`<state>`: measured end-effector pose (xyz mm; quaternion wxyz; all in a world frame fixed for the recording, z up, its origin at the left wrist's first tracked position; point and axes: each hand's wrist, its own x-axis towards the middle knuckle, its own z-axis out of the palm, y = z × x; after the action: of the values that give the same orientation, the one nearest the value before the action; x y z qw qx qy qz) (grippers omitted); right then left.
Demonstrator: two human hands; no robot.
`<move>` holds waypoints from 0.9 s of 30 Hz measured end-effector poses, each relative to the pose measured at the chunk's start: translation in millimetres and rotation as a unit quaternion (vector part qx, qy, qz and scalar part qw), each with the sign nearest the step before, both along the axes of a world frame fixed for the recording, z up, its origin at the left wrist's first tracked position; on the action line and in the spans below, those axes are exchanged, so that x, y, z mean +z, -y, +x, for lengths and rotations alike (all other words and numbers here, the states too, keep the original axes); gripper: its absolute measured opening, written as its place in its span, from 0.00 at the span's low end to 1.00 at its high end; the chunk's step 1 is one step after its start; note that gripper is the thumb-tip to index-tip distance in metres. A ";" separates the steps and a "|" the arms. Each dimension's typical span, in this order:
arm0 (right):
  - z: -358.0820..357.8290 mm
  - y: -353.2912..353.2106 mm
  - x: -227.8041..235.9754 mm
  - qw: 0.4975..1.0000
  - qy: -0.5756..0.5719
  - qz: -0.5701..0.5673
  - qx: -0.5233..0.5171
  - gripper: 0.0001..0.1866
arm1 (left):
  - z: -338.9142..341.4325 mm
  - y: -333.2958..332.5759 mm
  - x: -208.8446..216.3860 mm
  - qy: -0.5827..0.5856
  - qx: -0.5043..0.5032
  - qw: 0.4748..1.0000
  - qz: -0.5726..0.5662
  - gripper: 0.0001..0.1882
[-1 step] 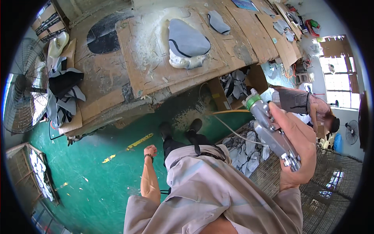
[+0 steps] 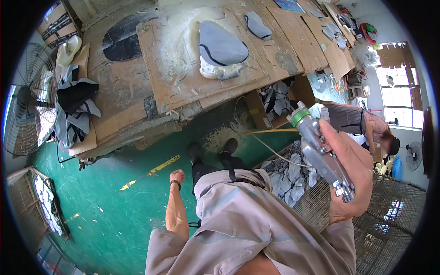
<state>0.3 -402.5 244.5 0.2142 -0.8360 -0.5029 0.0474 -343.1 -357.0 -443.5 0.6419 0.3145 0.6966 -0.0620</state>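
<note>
My right hand (image 2: 355, 167) is wrapped round a grey metal spray gun (image 2: 316, 142) with a green ring, held up before my right side. A thin pale hose runs behind it toward the bench. My left hand (image 2: 177, 176) hangs low over the green floor, its fingers curled, with nothing seen in it. Ahead on the cardboard-covered workbench (image 2: 174, 87), a grey fabric piece with a black trim line (image 2: 223, 43) lies over a white form (image 2: 220, 72). Dried whitish residue surrounds them. A smaller grey piece (image 2: 258, 26) rests to their right.
Fabric scraps (image 2: 75, 107) hang at the bench's left end beside a caged fan (image 2: 28, 98). Under the bench stands a cardboard box (image 2: 300, 98) of grey pieces; more grey pieces (image 2: 288, 176) lie by a mesh rack (image 2: 389, 224). Another person (image 2: 378, 126) bends at the right.
The spray gun has shifted slightly to the right in my right hand's grip, its green-ringed end tipping a little. My left hand stays where it was.
</note>
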 end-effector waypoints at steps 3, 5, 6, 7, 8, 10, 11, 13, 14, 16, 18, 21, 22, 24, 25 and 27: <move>2.2 6.8 7.6 0.996 0.022 -0.033 0.079 0.31 | -4.1 3.7 -2.1 0.008 0.013 1.000 -0.012 0.11; 1.2 11.5 8.4 0.985 0.036 -0.073 0.153 0.33 | -3.9 2.4 -2.1 0.001 0.006 1.000 -0.014 0.12; -2.1 13.9 3.5 0.988 0.045 -0.047 0.140 0.33 | -3.9 0.8 -1.6 -0.001 0.004 1.000 -0.014 0.12; -4.3 17.4 -0.5 0.990 0.055 -0.022 0.127 0.32 | -3.8 -1.6 -1.0 0.002 -0.008 1.000 -0.006 0.12; -5.7 22.3 -2.1 0.990 0.058 -0.023 0.123 0.32 | -3.8 -4.7 -0.2 0.004 -0.021 1.000 0.001 0.12; -6.2 30.0 -2.3 0.990 0.055 -0.027 0.129 0.32 | 1.1 -10.0 0.9 0.003 -0.031 1.000 0.001 0.12; -5.4 34.1 -3.1 0.988 0.051 -0.031 0.139 0.32 | 3.0 -11.9 1.4 0.002 -0.036 0.999 0.000 0.12; -3.4 44.0 -4.4 0.991 0.053 -0.021 0.121 0.33 | 9.3 -18.0 2.0 0.006 -0.043 0.999 0.011 0.12; 0.2 48.5 -3.2 0.989 0.048 -0.039 0.137 0.33 | 11.4 -21.4 1.3 0.014 -0.044 0.999 0.022 0.12; 8.7 59.0 -1.8 0.984 0.031 -0.068 0.164 0.34 | 16.3 -26.7 1.0 0.011 -0.050 0.998 0.021 0.12; 19.9 68.7 -8.8 0.986 0.016 -0.043 0.159 0.34 | 29.1 -30.3 3.8 0.010 -0.056 0.998 0.020 0.12; 42.2 82.9 -15.6 0.987 -0.014 -0.039 0.155 0.35 | 42.9 -29.2 12.4 -0.001 -0.052 0.998 0.040 0.12; 51.8 90.2 -21.8 0.989 -0.017 -0.027 0.143 0.35 | 45.7 -28.9 16.8 -0.009 -0.057 0.997 0.045 0.13; 69.3 104.7 -24.7 0.993 -0.029 -0.002 0.114 0.34 | 69.4 -28.4 29.2 -0.015 -0.068 0.996 0.053 0.13; 79.9 112.4 -24.8 0.993 -0.032 0.003 0.112 0.34 | 82.1 -27.3 36.1 0.007 -0.058 0.996 0.073 0.13; 104.9 127.5 -32.4 0.988 -0.070 -0.003 0.134 0.34 | 105.3 -28.9 55.7 0.017 -0.049 0.994 0.101 0.13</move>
<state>105.1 -530.0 212.2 0.2378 -0.7562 -0.5943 0.1359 -237.9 -328.0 -387.9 0.6148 0.4126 0.6720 -0.0181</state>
